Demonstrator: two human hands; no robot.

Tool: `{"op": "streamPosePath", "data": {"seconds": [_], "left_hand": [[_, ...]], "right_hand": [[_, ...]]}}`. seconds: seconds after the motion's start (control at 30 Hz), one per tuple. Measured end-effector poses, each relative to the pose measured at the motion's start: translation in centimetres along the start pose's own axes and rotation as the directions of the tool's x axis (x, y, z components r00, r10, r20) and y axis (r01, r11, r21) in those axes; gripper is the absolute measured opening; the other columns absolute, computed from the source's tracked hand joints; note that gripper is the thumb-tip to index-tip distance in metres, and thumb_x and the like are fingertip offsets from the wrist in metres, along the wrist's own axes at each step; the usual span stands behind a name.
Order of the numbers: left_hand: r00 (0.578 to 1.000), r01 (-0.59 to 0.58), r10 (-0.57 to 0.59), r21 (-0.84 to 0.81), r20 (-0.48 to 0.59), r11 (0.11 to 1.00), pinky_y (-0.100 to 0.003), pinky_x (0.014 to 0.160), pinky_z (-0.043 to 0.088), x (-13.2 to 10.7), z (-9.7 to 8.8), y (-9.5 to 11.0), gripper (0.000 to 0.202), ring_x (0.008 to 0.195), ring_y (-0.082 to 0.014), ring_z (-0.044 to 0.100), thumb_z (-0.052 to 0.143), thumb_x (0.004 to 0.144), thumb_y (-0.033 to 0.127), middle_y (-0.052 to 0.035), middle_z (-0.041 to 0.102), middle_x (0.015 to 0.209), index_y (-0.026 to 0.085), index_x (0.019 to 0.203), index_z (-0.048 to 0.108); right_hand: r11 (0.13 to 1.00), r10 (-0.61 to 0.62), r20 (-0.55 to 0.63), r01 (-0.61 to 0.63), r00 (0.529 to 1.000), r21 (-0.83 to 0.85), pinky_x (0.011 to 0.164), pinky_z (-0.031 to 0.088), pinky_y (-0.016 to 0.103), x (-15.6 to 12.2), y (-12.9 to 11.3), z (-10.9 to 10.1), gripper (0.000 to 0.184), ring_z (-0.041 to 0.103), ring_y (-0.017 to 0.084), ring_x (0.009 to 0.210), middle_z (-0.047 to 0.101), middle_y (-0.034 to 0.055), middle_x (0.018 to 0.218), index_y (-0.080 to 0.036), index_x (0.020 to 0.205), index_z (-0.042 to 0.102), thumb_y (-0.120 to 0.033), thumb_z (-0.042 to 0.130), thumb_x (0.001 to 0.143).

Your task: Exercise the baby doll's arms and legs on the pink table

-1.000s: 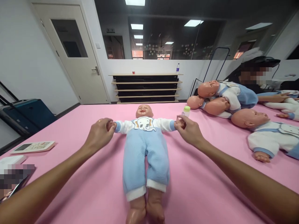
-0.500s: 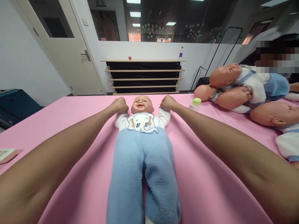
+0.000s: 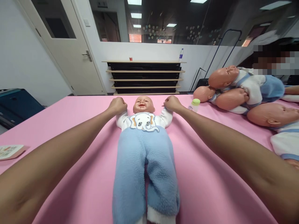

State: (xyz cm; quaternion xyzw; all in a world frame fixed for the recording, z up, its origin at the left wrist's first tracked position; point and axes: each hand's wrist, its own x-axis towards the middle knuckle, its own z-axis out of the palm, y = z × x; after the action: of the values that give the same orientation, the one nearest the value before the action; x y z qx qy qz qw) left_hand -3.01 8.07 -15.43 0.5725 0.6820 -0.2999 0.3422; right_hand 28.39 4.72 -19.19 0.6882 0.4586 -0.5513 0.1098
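A baby doll [image 3: 144, 146] in a blue fleece suit with a white elephant bib lies on its back on the pink table [image 3: 79, 124], head away from me. My left hand [image 3: 118, 105] is closed around the doll's arm beside the left of its head. My right hand [image 3: 171, 103] is closed around the doll's other arm beside the right of its head. Both doll arms are raised up next to the head; the doll's own hands are hidden inside my fists.
A small bottle with a green cap [image 3: 194, 105] stands just right of my right hand. Several more dolls [image 3: 235, 90] are piled at the right, with another person behind them. A card [image 3: 10, 151] lies at the left edge. Shelves [image 3: 143, 77] and a door [image 3: 63, 46] stand beyond.
A second ago the doll's arms were stretched out sideways; I have swung them up beside its head. My view has moved closer and lower over the doll.
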Motion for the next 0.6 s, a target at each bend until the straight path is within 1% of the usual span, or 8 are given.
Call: {"op": "streamPosePath", "data": {"seconds": [0.07,0.13,0.23,0.3,0.37,0.43,0.5,0.6], "left_hand": [[0.998,-0.007,0.004,-0.051,-0.065,0.999,-0.030,0.067,0.042,-1.5,-2.4,-0.4,0.027,0.080,-0.0222,0.060,0.057,0.078,0.034,-0.0126,0.070,0.091,0.014,0.090,0.069],[0.994,-0.028,0.017,-0.100,-0.109,0.995,-0.028,0.065,0.041,-3.7,-5.0,-0.6,0.030,0.080,-0.0203,0.059,0.058,0.079,0.037,-0.0089,0.070,0.093,0.016,0.097,0.069],[0.985,-0.078,0.056,-0.124,-0.165,0.989,-0.026,0.063,0.040,-8.1,-8.3,-0.5,0.033,0.080,-0.0191,0.060,0.059,0.079,0.039,-0.0056,0.070,0.095,0.019,0.103,0.067],[0.982,-0.098,0.081,-0.096,-0.170,0.991,-0.027,0.063,0.040,-11.6,-9.6,0.0,0.029,0.079,-0.0193,0.060,0.058,0.079,0.038,-0.0061,0.069,0.092,0.018,0.098,0.067],[0.982,-0.111,0.103,-0.045,-0.159,0.993,-0.029,0.064,0.041,-15.1,-10.1,0.5,0.024,0.078,-0.0206,0.060,0.055,0.081,0.036,-0.0080,0.068,0.088,0.017,0.091,0.066],[0.982,-0.122,0.119,-0.006,-0.150,0.993,-0.031,0.067,0.042,-18.4,-9.8,0.7,0.021,0.081,-0.0227,0.060,0.052,0.083,0.035,-0.0101,0.066,0.088,0.017,0.087,0.063],[0.983,-0.122,0.121,0.000,-0.142,0.993,-0.032,0.070,0.043,-21.2,-8.8,0.6,0.020,0.083,-0.0242,0.060,0.049,0.085,0.034,-0.0114,0.064,0.091,0.018,0.086,0.060],[0.990,-0.093,0.092,-0.003,-0.109,0.996,-0.032,0.069,0.042,-24.3,-6.5,-0.1,0.018,0.081,-0.0238,0.059,0.044,0.088,0.034,-0.0111,0.061,0.090,0.019,0.085,0.054]], "right_hand": [[0.999,-0.047,-0.047,0.048,0.998,0.021,0.070,0.042,0.024,-1.9,-0.1,-2.4,0.020,0.057,0.015,0.077,0.068,0.0111,0.085,-0.011,0.086,0.066,-0.030,0.064,0.080],[0.994,-0.104,-0.069,0.107,0.992,0.040,0.065,0.039,0.023,-4.2,-0.1,-4.7,0.024,0.054,0.012,0.069,0.068,0.0078,0.082,-0.012,0.084,0.067,-0.034,0.059,0.082],[0.986,-0.155,-0.118,0.161,0.981,0.045,0.064,0.038,0.023,-8.3,-0.3,-7.3,0.027,0.055,0.012,0.070,0.068,0.0053,0.083,-0.013,0.088,0.068,-0.038,0.057,0.083],[0.980,-0.184,-0.165,0.193,0.969,0.041,0.067,0.039,0.022,-11.3,-0.5,-8.2,0.028,0.057,0.013,0.076,0.069,0.0050,0.088,-0.015,0.095,0.069,-0.037,0.058,0.082],[0.973,-0.220,-0.173,0.230,0.960,0.035,0.069,0.039,0.022,-14.4,-0.5,-8.4,0.028,0.058,0.013,0.078,0.068,0.0052,0.089,-0.016,0.097,0.069,-0.036,0.056,0.084],[0.967,-0.249,-0.166,0.254,0.954,0.011,0.068,0.038,0.023,-17.3,-0.3,-8.0,0.025,0.057,0.014,0.076,0.067,0.0056,0.087,-0.016,0.092,0.068,-0.035,0.052,0.086],[0.971,-0.240,-0.181,0.240,0.954,-0.021,0.068,0.037,0.023,-19.8,0.3,-7.1,0.024,0.056,0.014,0.077,0.066,0.0065,0.088,-0.017,0.089,0.067,-0.034,0.050,0.086],[0.985,-0.173,-0.199,0.172,0.965,-0.025,0.071,0.037,0.024,-22.6,1.3,-5.4,0.023,0.056,0.014,0.079,0.064,0.0089,0.095,-0.016,0.093,0.065,-0.031,0.049,0.087]]}}
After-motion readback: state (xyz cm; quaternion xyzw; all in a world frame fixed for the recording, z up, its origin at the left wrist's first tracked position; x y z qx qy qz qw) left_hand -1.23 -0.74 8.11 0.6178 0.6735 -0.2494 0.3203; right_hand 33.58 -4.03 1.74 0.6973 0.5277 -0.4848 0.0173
